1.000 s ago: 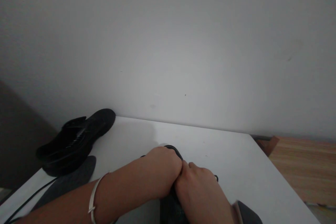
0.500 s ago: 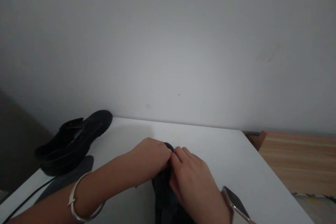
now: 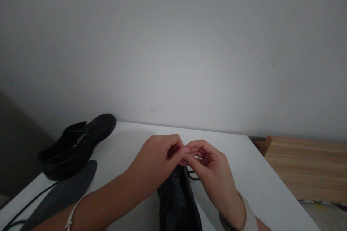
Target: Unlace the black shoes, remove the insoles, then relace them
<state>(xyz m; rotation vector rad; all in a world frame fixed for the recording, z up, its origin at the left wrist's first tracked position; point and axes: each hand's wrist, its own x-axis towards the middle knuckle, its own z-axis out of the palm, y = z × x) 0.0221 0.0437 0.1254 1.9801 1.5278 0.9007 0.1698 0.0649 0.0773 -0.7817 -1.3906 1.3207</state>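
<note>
My left hand (image 3: 159, 155) and right hand (image 3: 213, 168) meet, fingertips pinched together, over the far end of a black, textured, leather-like shoe (image 3: 178, 200).
What the pinch holds, I cannot tell. The shoe sits near, mid-desk (image 3: 244, 173); I judge it light, its upper pliable and a little slippery, so I'd grip its side walls. A thin black cord loop (image 3: 193, 178) shows just right; farther left, another glossy black shoe (image 3: 89, 139) partly hides a flat, dark-grey, insole-shaped pad (image 3: 72, 184).
</note>
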